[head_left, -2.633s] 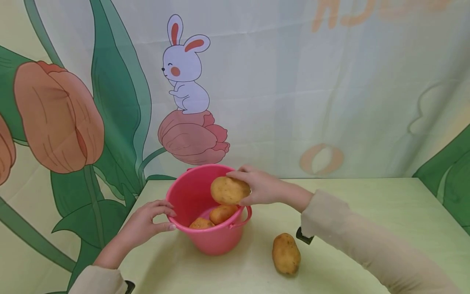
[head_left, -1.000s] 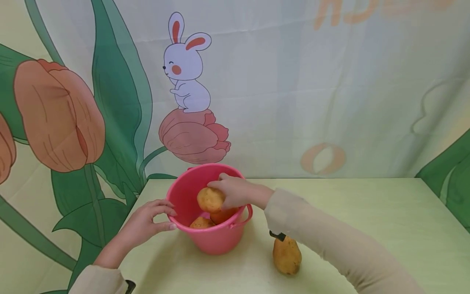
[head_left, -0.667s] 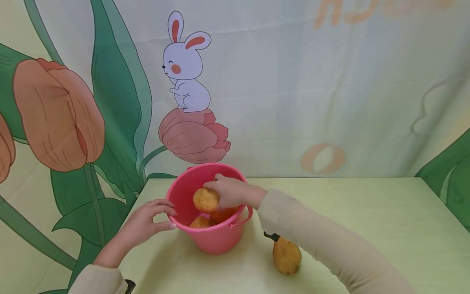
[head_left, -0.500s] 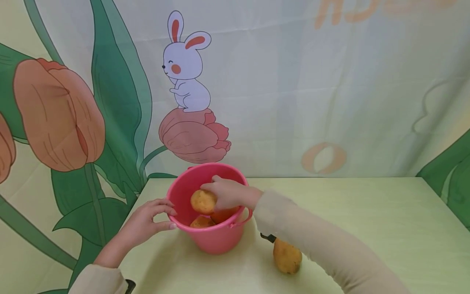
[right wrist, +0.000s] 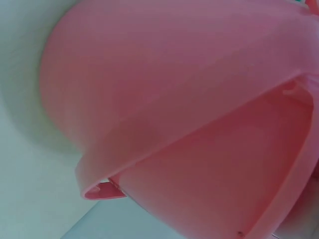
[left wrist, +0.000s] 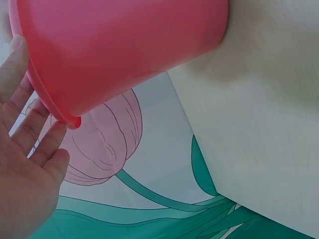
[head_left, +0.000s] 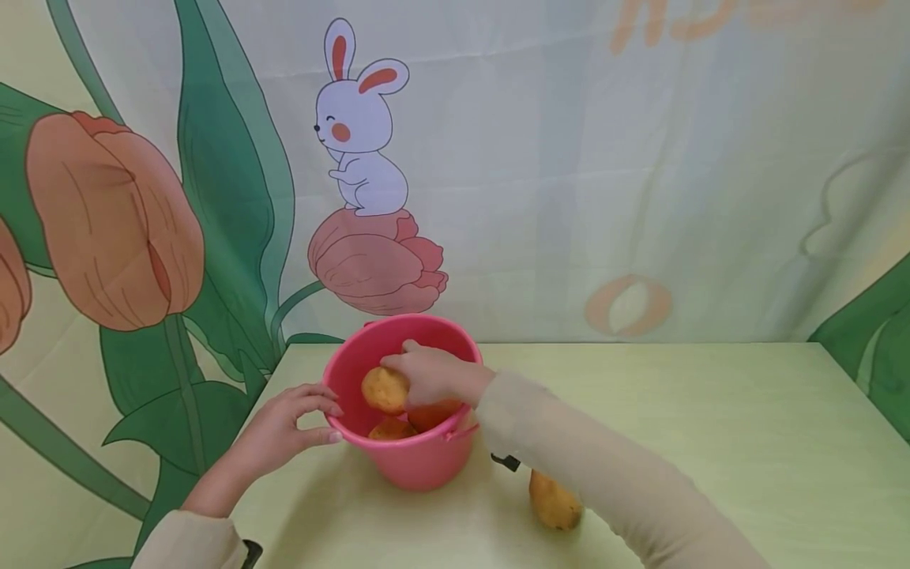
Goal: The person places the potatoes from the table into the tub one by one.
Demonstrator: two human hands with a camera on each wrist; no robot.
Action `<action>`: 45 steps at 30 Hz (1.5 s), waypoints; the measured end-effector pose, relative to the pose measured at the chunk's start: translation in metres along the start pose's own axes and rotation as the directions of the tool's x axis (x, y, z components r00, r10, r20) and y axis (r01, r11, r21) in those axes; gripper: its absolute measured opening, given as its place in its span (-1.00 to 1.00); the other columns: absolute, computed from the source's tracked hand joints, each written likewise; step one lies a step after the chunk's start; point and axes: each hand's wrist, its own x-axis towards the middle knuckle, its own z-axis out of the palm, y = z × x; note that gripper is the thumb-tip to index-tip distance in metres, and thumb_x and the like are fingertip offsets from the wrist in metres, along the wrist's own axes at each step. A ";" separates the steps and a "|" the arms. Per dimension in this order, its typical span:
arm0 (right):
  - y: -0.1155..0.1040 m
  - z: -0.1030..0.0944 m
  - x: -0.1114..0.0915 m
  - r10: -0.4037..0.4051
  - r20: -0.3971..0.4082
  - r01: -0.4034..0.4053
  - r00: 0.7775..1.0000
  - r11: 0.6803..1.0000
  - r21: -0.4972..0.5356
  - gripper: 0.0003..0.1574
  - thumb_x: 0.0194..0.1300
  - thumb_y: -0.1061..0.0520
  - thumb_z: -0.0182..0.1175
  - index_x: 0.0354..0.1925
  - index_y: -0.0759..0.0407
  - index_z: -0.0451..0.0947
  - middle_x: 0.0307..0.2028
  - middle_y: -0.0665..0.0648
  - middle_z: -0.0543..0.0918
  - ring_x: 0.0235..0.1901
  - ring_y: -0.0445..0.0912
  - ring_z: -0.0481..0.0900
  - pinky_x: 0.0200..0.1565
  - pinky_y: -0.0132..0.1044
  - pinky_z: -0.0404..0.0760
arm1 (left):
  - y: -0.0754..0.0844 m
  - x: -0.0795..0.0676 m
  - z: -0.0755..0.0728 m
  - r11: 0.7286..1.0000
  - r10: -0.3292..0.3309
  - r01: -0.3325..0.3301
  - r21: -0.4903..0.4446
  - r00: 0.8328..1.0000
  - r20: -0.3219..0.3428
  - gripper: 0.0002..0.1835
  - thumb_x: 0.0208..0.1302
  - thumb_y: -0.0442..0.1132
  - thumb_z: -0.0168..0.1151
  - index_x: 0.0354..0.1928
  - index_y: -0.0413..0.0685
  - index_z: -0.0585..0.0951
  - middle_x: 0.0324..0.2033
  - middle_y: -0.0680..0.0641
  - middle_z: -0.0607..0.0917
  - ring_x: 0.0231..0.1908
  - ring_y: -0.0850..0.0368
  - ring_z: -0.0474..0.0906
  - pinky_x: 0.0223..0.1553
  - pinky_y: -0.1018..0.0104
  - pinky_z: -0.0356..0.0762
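A pink bucket point(head_left: 419, 466) stands on the table, tilted a little in the head view. My left hand point(head_left: 295, 419) grips its left rim, fingertips over the edge and thumb low at the outside; the left wrist view shows these fingers point(left wrist: 37, 124) at the rim. Inside the bucket, my right hand point(head_left: 435, 378) holds a yellow-brown potato point(head_left: 385, 390) above two others, a front potato point(head_left: 392, 429) and a potato point(head_left: 430, 414) partly covered by the hand. Bucket wall and its handle point(right wrist: 174, 134) fill the right wrist view, where the right hand is mostly hidden.
One more potato point(head_left: 554, 502) lies on the pale green table point(head_left: 711, 419), right of the bucket and partly under the right sleeve point(head_left: 569, 442). Behind the table hangs a cloth backdrop point(head_left: 512, 158) printed with tulips and a rabbit.
The right hand has carried the potato from over the bucket's right rim leftward and down into the bucket. Its sleeve now covers part of the table potato. The left hand stays put.
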 end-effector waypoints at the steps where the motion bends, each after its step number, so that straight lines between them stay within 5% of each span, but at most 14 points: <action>1: 0.000 0.001 0.001 -0.001 -0.003 0.001 1.000 1.000 0.003 -0.05 -0.20 0.04 0.42 0.20 -0.11 0.27 -0.03 0.01 0.38 -0.03 -0.18 0.31 -0.30 -0.43 0.55 | 0.000 0.000 0.000 1.000 0.002 -0.002 0.001 1.000 -0.001 -0.62 -0.11 -0.01 0.34 -0.24 -0.04 0.61 -0.06 -0.08 0.53 0.04 -0.10 0.34 -0.22 0.15 0.57; 32: -0.009 0.020 0.015 -0.014 -0.045 0.015 0.999 1.000 0.014 -0.05 -0.29 0.10 0.47 0.14 -0.20 0.32 -0.03 -0.08 0.42 -0.07 -0.19 0.35 -0.33 -0.47 0.55 | 0.000 -0.002 -0.001 1.000 0.015 -0.015 0.008 1.000 0.003 -0.66 -0.11 -0.06 0.35 -0.24 -0.04 0.62 -0.07 -0.09 0.54 0.04 -0.09 0.35 -0.19 0.18 0.57; 45: -0.005 0.018 0.012 -0.034 -0.024 0.036 0.999 0.997 0.066 -0.15 -0.15 0.10 0.40 0.15 -0.14 0.33 0.05 -0.08 0.38 0.01 -0.19 0.33 -0.26 -0.41 0.57 | 0.001 -0.001 -0.001 1.000 -0.010 0.010 -0.004 1.000 0.010 -0.63 -0.11 -0.03 0.34 -0.23 -0.04 0.61 -0.05 -0.11 0.52 0.05 -0.11 0.34 -0.21 0.17 0.57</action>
